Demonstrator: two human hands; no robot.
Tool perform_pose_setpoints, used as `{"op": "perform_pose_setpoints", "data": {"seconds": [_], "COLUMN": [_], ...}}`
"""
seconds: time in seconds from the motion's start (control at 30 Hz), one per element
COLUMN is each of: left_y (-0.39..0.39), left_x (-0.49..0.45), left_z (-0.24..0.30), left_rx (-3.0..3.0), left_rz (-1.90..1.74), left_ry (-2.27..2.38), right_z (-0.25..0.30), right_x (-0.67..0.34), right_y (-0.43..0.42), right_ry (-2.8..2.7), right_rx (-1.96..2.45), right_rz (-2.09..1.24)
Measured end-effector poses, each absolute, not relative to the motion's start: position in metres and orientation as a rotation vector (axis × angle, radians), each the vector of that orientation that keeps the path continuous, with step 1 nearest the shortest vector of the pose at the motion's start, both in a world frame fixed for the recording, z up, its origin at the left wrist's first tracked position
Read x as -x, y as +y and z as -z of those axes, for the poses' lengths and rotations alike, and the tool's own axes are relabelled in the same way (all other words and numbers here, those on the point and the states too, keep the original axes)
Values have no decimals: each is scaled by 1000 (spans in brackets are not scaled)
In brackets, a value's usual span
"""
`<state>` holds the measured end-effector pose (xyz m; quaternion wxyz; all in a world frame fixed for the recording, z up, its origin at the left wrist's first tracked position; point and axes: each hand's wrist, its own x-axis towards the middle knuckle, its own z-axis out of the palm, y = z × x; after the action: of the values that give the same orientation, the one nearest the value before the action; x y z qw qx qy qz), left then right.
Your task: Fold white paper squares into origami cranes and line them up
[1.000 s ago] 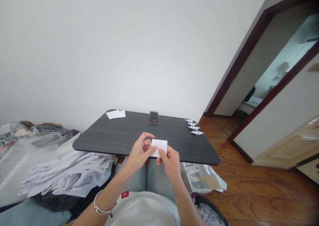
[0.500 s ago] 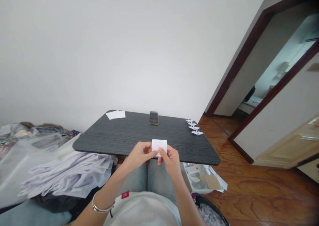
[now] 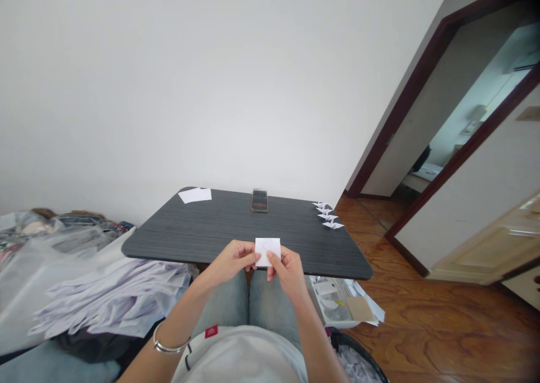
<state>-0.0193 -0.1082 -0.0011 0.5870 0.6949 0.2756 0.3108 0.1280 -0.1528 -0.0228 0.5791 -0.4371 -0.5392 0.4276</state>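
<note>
Dark wood-grain tabletop (image 3: 211, 231) with rounded corners, seen from above the person's lap; glossy reddish-brown wood floor (image 3: 422, 327) beyond its right side, and a soft heap of thin white paper sheets (image 3: 113, 298) beyond its left side. Along the far edge of the tabletop: a flat loose paper sheet (image 3: 194, 195) at the left, a smartphone (image 3: 259, 201) near the middle, and four small folded paper cranes (image 3: 328, 215) in a row at the right corner. Just inside the near edge, a small white paper square (image 3: 267, 252), raised off the surface between both hands. Left hand (image 3: 231, 262) curled, fingertips pinching the square's left side, metal bangle (image 3: 171, 346) at the wrist; right hand (image 3: 287, 270) half closed, thumb pressed on the front face. Wide stretch of grained surface between square and smartphone.
</note>
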Motion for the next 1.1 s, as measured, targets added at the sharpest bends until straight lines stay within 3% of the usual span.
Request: {"op": "perform_pose_setpoints", "data": {"seconds": [1.1], "left_y": [-106], "left_x": [17], "left_z": [11], "left_rx": [-1627], "left_rz": [-878], "left_ry": [720], "right_z": [18], "right_x": [-151], "right_y": [-158], "right_ry": [-1359], "right_rx": [805], "right_rz": [-1528]}}
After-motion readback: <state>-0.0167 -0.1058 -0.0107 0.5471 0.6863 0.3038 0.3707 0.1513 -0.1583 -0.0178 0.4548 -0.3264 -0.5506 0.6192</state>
